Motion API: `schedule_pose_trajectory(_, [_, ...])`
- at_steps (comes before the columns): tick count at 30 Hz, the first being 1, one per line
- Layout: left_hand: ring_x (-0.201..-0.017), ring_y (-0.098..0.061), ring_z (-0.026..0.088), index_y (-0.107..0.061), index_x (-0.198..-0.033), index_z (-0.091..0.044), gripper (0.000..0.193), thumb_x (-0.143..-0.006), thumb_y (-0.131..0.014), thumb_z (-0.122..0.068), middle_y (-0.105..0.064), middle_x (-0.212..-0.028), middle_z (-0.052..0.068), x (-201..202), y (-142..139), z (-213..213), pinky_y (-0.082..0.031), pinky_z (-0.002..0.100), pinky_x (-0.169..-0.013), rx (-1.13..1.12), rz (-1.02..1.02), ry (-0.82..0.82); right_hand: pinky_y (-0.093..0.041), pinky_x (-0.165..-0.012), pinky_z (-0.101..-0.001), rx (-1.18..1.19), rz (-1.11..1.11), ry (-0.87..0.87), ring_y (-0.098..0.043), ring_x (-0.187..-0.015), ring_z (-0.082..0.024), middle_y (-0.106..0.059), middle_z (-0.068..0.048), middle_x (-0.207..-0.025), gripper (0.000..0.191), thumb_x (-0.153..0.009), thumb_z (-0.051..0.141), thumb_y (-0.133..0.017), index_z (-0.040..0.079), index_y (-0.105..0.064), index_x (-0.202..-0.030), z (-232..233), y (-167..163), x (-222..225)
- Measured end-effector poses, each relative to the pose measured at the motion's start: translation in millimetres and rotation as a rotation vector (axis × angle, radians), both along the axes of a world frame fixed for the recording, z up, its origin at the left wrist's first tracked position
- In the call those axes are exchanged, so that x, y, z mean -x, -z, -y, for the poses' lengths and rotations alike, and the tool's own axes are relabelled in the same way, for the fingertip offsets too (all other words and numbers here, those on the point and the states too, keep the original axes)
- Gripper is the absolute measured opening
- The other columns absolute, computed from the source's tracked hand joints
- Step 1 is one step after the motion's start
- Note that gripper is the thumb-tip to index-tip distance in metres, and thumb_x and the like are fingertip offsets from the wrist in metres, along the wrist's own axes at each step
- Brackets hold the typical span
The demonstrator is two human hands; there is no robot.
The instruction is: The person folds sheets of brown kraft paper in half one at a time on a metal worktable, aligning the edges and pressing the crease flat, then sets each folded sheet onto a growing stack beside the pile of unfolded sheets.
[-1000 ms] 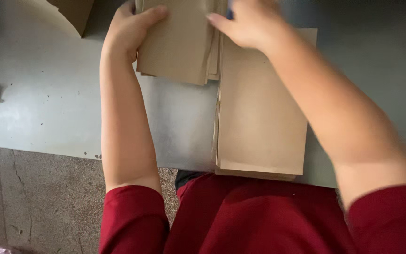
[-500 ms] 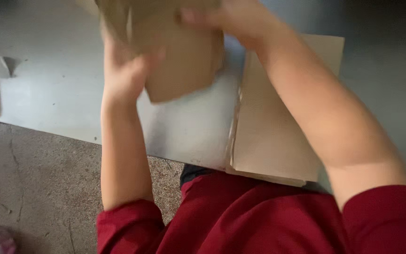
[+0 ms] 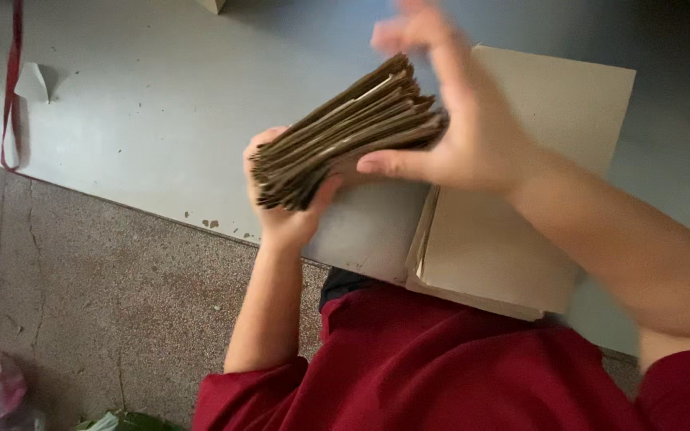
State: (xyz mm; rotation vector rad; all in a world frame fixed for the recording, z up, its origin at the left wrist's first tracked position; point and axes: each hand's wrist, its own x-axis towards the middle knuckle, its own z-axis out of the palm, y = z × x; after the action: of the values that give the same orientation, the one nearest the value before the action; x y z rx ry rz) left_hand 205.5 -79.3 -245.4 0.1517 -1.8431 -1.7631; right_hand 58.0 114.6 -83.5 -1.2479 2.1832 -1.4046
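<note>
I seem to be in a small workshop, going by the scuffed grey table (image 3: 153, 120), stacked brown paper sheets (image 3: 521, 199), speckled concrete floor (image 3: 105, 319) and scraps lying about.

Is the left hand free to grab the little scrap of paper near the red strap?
Probably not right now. The left hand is wrapped around the brown paper bundle, so its fingers are busy. The white paper scrap lies far off on the grey table, with nothing blocking it.
</note>
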Motion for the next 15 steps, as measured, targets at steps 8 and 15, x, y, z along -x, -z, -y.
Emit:
schedule_pose_trajectory(8, [-0.156, -0.035, 0.023, 0.0, -0.17, -0.014, 0.114, -0.097, -0.088, -0.019, -0.026, -0.169, 0.012, 7, -8, -38, -0.035, 0.04, -0.131, -0.197, -0.035, 0.077, -0.031, -0.117, -0.0546, -0.24, -0.797, -0.114, -0.046, -0.132, -0.044, -0.051, -0.027, -0.141, 0.13, -0.07, 0.085, -0.073, 0.001, -0.027, -0.158, 51, -8, -54])
schedule_pose_trajectory(15, [-0.127, -0.061, 0.03, -0.017, -0.165, -0.011, 0.114, -0.082, -0.095, -0.018, -0.057, -0.139, 0.018, -8, -13, -5, -0.052, 0.044, -0.11, -0.125, -0.013, 0.047, -0.042, -0.114, -0.0454, 0.064, -0.462, -0.227, -0.053, -0.13, -0.03, -0.055, -0.014, -0.134, 0.114, -0.071, 0.052, -0.095, 0.008, -0.027, -0.151, -3, -1, 20])
